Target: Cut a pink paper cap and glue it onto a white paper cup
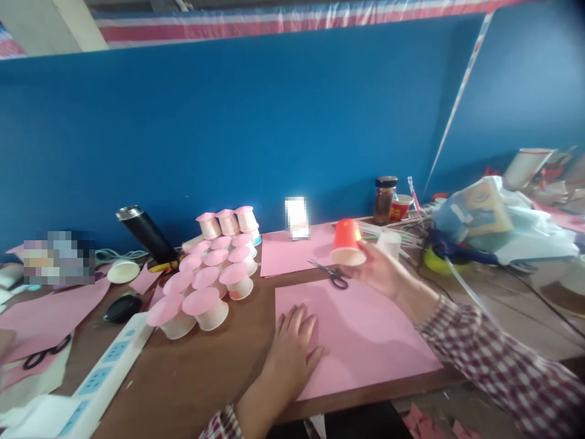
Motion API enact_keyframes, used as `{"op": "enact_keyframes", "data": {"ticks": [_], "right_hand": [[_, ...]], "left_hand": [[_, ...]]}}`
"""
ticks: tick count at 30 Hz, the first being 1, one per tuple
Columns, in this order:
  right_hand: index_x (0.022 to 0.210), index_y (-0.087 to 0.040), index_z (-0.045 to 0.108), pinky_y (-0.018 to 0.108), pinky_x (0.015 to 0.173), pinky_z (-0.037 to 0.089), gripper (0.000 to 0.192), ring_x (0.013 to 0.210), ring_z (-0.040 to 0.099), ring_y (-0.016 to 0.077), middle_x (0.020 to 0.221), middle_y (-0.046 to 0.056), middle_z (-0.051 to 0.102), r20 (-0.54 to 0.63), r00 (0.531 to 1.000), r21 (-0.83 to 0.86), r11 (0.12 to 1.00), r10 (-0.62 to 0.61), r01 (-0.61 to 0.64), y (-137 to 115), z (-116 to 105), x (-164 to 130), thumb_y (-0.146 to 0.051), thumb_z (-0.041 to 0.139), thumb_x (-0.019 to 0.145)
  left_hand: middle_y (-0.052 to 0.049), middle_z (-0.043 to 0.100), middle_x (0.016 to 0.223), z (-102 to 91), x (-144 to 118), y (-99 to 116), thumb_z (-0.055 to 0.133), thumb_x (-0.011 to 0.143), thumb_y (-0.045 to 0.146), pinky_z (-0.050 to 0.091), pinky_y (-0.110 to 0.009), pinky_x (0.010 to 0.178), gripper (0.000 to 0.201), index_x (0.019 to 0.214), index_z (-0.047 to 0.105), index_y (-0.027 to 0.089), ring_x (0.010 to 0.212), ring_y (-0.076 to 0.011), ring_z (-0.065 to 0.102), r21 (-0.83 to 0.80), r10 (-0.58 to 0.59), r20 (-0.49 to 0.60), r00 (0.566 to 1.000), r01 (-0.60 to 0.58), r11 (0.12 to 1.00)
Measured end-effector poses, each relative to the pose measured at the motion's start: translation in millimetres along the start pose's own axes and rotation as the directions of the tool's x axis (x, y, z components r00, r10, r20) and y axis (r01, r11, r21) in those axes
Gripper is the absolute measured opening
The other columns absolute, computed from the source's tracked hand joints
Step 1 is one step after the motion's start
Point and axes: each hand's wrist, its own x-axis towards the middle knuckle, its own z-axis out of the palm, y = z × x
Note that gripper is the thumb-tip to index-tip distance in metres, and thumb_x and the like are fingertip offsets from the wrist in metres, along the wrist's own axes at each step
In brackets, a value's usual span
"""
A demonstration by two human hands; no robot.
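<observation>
Head view, nearest first: the left hand (292,344) lies flat, palm down and fingers spread, on the near left edge of a pink paper sheet (365,341) that lies on the brown table (205,378); it grips nothing, only presses the paper. A checked sleeve shows at its wrist at the bottom edge. The right hand (386,271), on a checked-sleeved arm that comes in from the lower right, is raised above the far part of that sheet and grasps a red paper cup (346,242), held upside down and tilted, its pale open rim toward the camera; the fingers wrap the cup's right side. Scissors (333,274) lie on the table just beyond the sheet's far edge, below the cup. To the left stands a cluster of upturned white cups topped with pink paper discs (208,277), stacked in rows. A white power strip (107,369) runs along the near left, with black scissors (43,355) on more pink paper beside it. Farther back, a black flask (146,235) lies tilted, a second pink sheet (292,250) reaches toward the blue wall (256,122), and a dark jar (384,200) stands near a heap of bags and sticks at right.
</observation>
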Motion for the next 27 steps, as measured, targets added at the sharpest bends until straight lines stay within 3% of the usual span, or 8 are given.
{"op": "enact_keyframes", "data": {"ticks": [3,6,8,11,14,16,20,27], "right_hand": [[0.099,-0.02,0.053,0.036,0.073,0.053,0.025,0.092,0.063,0.0226,0.101,0.009,0.066,0.158,0.985,0.113,0.99,0.068,-0.087,28,30,-7,-0.04,0.05,0.086],[0.096,-0.02,0.055,0.03,0.072,0.051,0.028,0.091,0.063,0.0206,0.101,0.006,0.066,0.163,0.985,0.104,0.991,0.063,-0.08,43,50,-9,-0.041,0.061,0.079],[0.103,-0.021,0.053,0.031,0.075,0.051,0.034,0.093,0.063,0.0203,0.104,0.006,0.064,0.108,0.994,0.009,0.999,0.034,-0.035,52,60,-7,-0.041,0.064,0.077],[0.118,-0.021,0.046,0.037,0.082,0.051,0.053,0.098,0.061,0.0218,0.11,0.008,0.062,0.095,0.989,-0.282,0.95,-0.111,0.134,67,71,-3,-0.035,0.069,0.072],[0.125,-0.021,0.044,0.041,0.09,0.048,0.061,0.11,0.055,0.0253,0.122,0.01,0.055,0.166,0.945,-0.512,0.795,-0.28,0.326,83,76,-4,-0.028,0.07,0.07],[0.123,-0.02,0.047,0.042,0.092,0.047,0.058,0.112,0.054,0.0268,0.123,0.011,0.054,0.2,0.928,-0.569,0.735,-0.313,0.37,89,77,-6,-0.027,0.07,0.07],[0.12,-0.018,0.049,0.042,0.088,0.05,0.056,0.101,0.06,0.0263,0.112,0.011,0.061,0.243,0.929,-0.588,0.719,-0.281,0.371,92,77,-8,-0.027,0.071,0.07],[0.119,-0.019,0.049,0.038,0.086,0.052,0.05,0.099,0.062,0.0239,0.11,0.008,0.064,0.278,0.937,-0.572,0.748,-0.21,0.337,89,83,-5,-0.026,0.069,0.073]], "left_hand": [[-0.014,0.044,0.138,-6.8,-9,0,0.044,0.086,0.045,0.027,-0.052,0.106,0.052,0.129,0.045,0.016,0.13,-0.0297,0.034,0.023,0.016,-0.057,0.998,-0.015,1.0],[-0.011,0.055,0.125,-19.7,-21,-1,0.05,0.085,0.04,0.031,-0.049,0.104,0.04,0.12,0.053,0.019,0.116,-0.0265,0.048,0.05,-0.04,-0.076,0.996,0.044,0.998],[-0.008,0.06,0.114,-26.3,-27,-2,0.054,0.083,0.035,0.034,-0.048,0.101,0.03,0.109,0.058,0.02,0.105,-0.0248,0.053,0.051,-0.074,-0.063,0.995,0.077,0.996],[-0.006,0.061,0.108,-28.6,-32,-5,0.058,0.081,0.032,0.036,-0.047,0.099,0.026,0.104,0.06,0.02,0.101,-0.0237,0.055,0.007,-0.084,-0.053,0.995,0.085,0.996],[-0.007,0.061,0.109,-25.7,-33,-8,0.059,0.08,0.031,0.036,-0.046,0.099,0.03,0.107,0.059,0.019,0.103,-0.0237,0.054,-0.043,-0.094,-0.054,0.994,0.092,0.995],[-0.007,0.061,0.111,-24.3,-33,-9,0.06,0.079,0.03,0.037,-0.045,0.098,0.031,0.109,0.058,0.019,0.103,-0.0239,0.053,-0.068,-0.105,-0.047,0.993,0.102,0.992],[-0.007,0.06,0.114,-21.9,-35,-11,0.061,0.078,0.03,0.037,-0.045,0.098,0.035,0.111,0.057,0.019,0.105,-0.0247,0.053,-0.107,-0.099,-0.047,0.994,0.094,0.99],[-0.008,0.059,0.118,-10.1,-40,-15,0.06,0.079,0.035,0.037,-0.043,0.099,0.038,0.112,0.056,0.017,0.108,-0.0256,0.051,-0.15,-0.103,-0.109,0.989,0.086,0.985]]}}
